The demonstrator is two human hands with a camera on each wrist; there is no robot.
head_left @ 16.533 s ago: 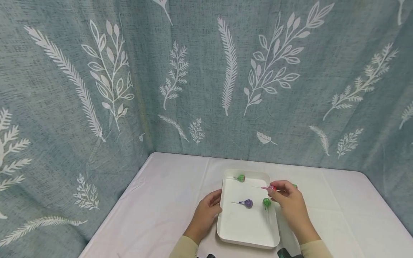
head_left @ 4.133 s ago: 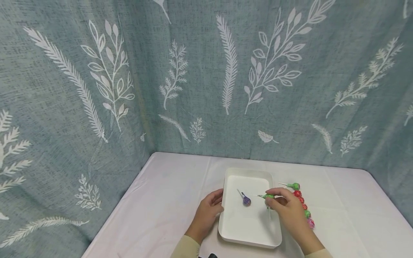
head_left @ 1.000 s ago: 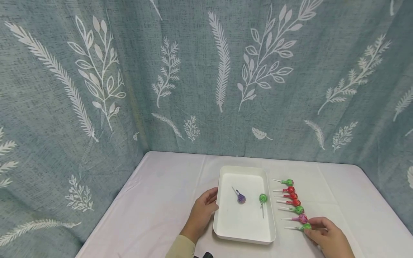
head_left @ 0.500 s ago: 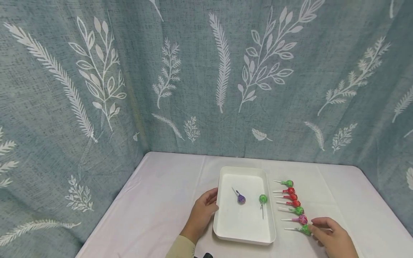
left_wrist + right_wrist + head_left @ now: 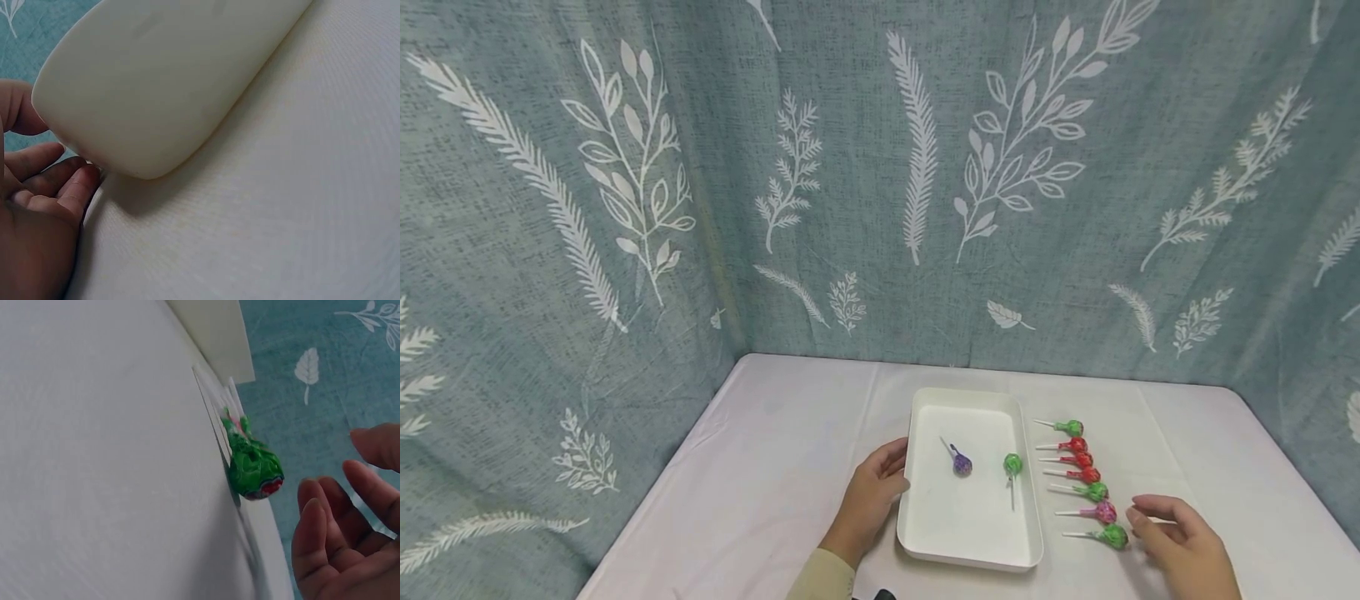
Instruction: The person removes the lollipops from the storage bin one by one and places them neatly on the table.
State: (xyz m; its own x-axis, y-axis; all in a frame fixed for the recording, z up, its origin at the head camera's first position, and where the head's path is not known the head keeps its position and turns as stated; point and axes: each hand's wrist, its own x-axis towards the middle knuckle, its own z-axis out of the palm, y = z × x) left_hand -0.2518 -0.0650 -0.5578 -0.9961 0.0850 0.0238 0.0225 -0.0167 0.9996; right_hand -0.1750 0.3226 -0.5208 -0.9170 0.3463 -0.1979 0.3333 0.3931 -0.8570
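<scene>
My left hand (image 5: 868, 496) rests against the left wall of a shallow white tray (image 5: 1030, 475), fingers and thumb touching its outer side. Inside the tray lie a purple lollipop (image 5: 961, 463) and a green lollipop (image 5: 1012, 465). To the right, several wrapped lollipops form a column with their sticks pointing left. The nearest green lollipop (image 5: 1112, 536) lies below a pink lollipop (image 5: 1103, 512). My right hand (image 5: 1183, 542) is just right of them, holding nothing. In the right wrist view its fingers stand apart from the green candy head (image 5: 255, 474).
Farther up the column lie another green lollipop (image 5: 1096, 492), red lollipops (image 5: 1084, 474) and a green lollipop (image 5: 1071, 427) at the far end. A white cloth covers the table (image 5: 805, 433). A blue-green leaf-print curtain (image 5: 865, 167) stands behind and at both sides.
Green and red lollipops have gone from the tray to the column since the oldest frame. Over the last second, my right hand has let go of the nearest green lollipop and drawn back right.
</scene>
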